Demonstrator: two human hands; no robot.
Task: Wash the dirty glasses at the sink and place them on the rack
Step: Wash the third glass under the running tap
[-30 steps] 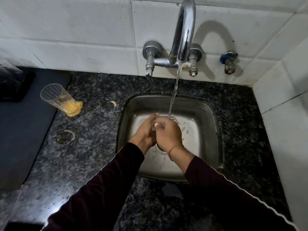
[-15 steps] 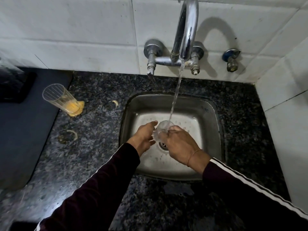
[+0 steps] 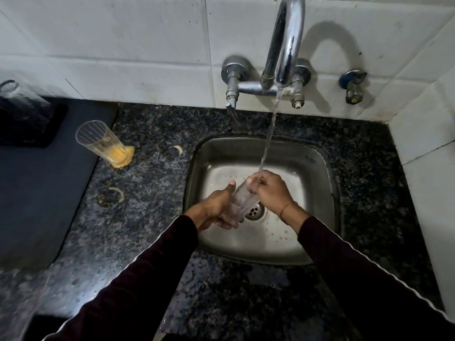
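Two hands were busy over the sink (image 3: pixel 197 168), and both held one clear glass (image 3: pixel 242 203). The left hand (image 3: pixel 216 210) was wrapped around the bottom end of the glass, and the right hand (image 3: pixel 269 188) pinched it near the rim, right where the water (image 3: pixel 268 139) from the tap (image 3: pixel 285 45) came down. The glass was tipped on its side just above the drain (image 3: pixel 254 211). It looked wet, so it could have slipped out and banged on the hard metal and cracked. Water hitting the right hand could also have splashed out onto the dark counter (image 3: pixel 152 217). One more glass, a dirty glass (image 3: pixel 103 143), stood well apart on the counter to the left, in a small yellow puddle (image 3: pixel 125 156), close to the edge of a dark mat (image 3: pixel 44 193). A careless elbow or sleeve reaching over could have knocked it down and spilled the yellow stuff more. A washed glass (image 3: pixel 22 99) seemed to rest far left, but it was too dim to be sure.
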